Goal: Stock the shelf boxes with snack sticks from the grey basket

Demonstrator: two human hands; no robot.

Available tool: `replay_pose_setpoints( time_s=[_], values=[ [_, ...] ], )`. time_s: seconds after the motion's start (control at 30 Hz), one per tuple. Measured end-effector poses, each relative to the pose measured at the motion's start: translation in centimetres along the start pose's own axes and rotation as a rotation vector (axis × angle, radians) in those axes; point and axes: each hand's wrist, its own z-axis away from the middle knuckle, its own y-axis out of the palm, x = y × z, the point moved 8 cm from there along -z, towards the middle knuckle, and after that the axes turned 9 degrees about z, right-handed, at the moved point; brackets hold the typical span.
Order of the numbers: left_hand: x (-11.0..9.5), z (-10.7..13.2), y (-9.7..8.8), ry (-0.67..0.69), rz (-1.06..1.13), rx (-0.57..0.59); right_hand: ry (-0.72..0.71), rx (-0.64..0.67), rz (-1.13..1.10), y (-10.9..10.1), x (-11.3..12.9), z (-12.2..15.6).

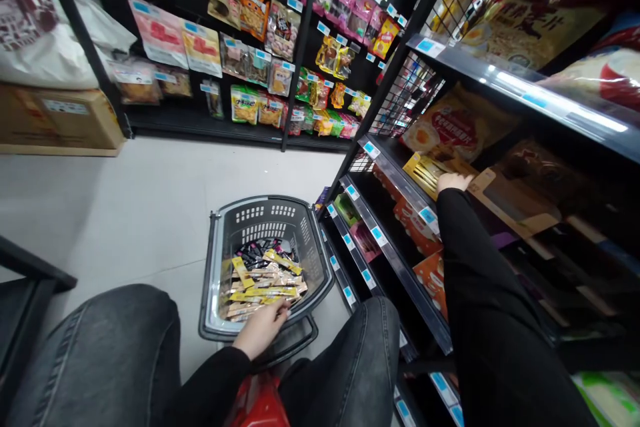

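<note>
A grey plastic basket (pixel 320 247) stands on the floor between my knees, holding several yellow and beige stick packets (pixel 270 280) and dark packets (pixel 257 250) behind them. My left hand (pixel 265 327) reaches over the basket's near rim, fingers curled beside the stick packets; what they hold, if anything, is hidden. On the right-hand shelf, my right hand (pixel 454 181) is closed at the right end of a yellow box (pixel 425 173) with gold sticks in it. Its fingertips are partly hidden. An opened cardboard display box (pixel 515 203) lies just right of that hand.
Shelf rails (pixel 530 97) with price tags run along the right side. Orange boxes (pixel 417 223) sit one level below the yellow box. Hanging snack bags (pixel 255 10) line the back rack. A cardboard carton (pixel 60 120) stands at the far left. A red object (pixel 260 403) is by my lap.
</note>
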Motion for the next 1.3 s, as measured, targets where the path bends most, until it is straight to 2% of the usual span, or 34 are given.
replay_pose_setpoints(
  time_s=[0.1, 0.27, 0.33, 0.4, 0.47, 0.53, 0.6, 0.7, 0.8, 0.87, 0.97, 1.03, 1.17, 1.2, 1.23, 1.3],
  values=[
    [-0.4, 0.2, -0.1, 0.005, -0.021, 0.004, -0.028, -0.178, 0.097, -1.9, 0.4, 0.7],
    [-0.4, 0.2, 0.2, 0.010, -0.006, 0.016, -0.016, -0.409, 0.007, -6.7, 0.7, 3.6],
    [-0.1, 0.0, 0.2, 0.012, 0.046, 0.005, -0.023, -0.500, -0.026, -8.5, 0.4, 6.1],
    [0.1, -0.1, 0.5, -0.017, 0.169, 0.009, -0.050, -0.557, -0.077, -9.3, 0.0, 9.5],
    [0.1, 0.0, 1.0, -0.104, 0.386, 0.051, -0.075, -0.583, -0.177, -9.0, -0.2, 13.5],
    [-0.3, 0.5, 1.6, -0.222, 0.666, 0.118, -0.125, -0.558, -0.327, -7.3, 0.4, 17.9],
    [-1.6, 1.2, 1.7, -0.269, 0.946, 0.170, -0.201, -0.467, -0.507, -4.7, 2.4, 22.4],
    [-3.7, 1.8, 1.0, -0.217, 1.241, 0.257, -0.301, -0.230, -0.780, -0.4, 7.1, 29.3],
    [-3.7, 2.0, 0.0, -0.223, 1.315, 0.232, -0.331, 0.030, -1.011, 2.7, 11.2, 34.9],
    [-2.9, 2.0, -0.2, -0.250, 1.255, 0.180, -0.315, 0.161, -1.125, 3.9, 12.5, 37.3],
    [-1.7, 2.0, 0.1, -0.300, 1.149, 0.119, -0.269, 0.322, -1.262, 5.1, 12.6, 38.9],
    [-1.1, 1.9, 0.5, -0.337, 1.101, 0.086, -0.242, 0.481, -1.399, 6.1, 12.4, 39.4],
    [-0.9, 1.6, 1.1, -0.347, 0.997, 0.056, -0.150, 0.996, -1.790, 8.4, 13.0, 40.8],
    [-1.0, 1.5, 1.2, -0.346, 0.972, 0.065, -0.114, 1.086, -1.849, 8.9, 13.1, 41.1],
    [-1.2, 1.5, 1.3, -0.348, 0.949, 0.077, -0.081, 1.134, -1.880, 9.4, 13.1, 41.3],
    [-1.4, 1.5, 1.4, -0.348, 0.913, 0.095, -0.029, 1.132, -1.898, 10.2, 12.9, 41.1]
  ],
)
